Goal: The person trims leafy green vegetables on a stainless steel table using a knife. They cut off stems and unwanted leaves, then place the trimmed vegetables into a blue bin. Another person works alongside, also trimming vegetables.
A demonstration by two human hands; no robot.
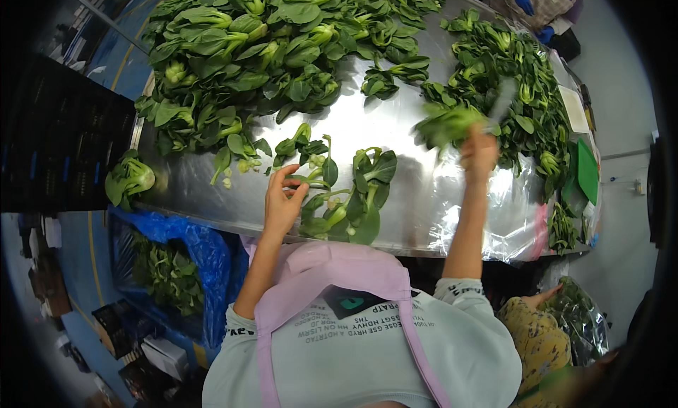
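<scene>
My right hand (479,151), blurred by motion, is over the right side of the steel table (408,196). It grips a knife (503,102) whose pale, smeared blade points away from me. A head of bok choy (449,124), also blurred, is held in the same hand. My left hand (283,198) hovers by the near edge with its fingers apart, and no held thing shows in it. Close to those fingertips lie trimmed bok choy leaves (365,206) and cut stem bits (316,160).
A large bok choy heap (249,53) covers the far left of the table; another pile (492,63) lies at right. One head (143,177) sits at the left corner. Below is a blue-lined bin (212,265) with leaves. Other people stand far right (545,5) and near right (535,328).
</scene>
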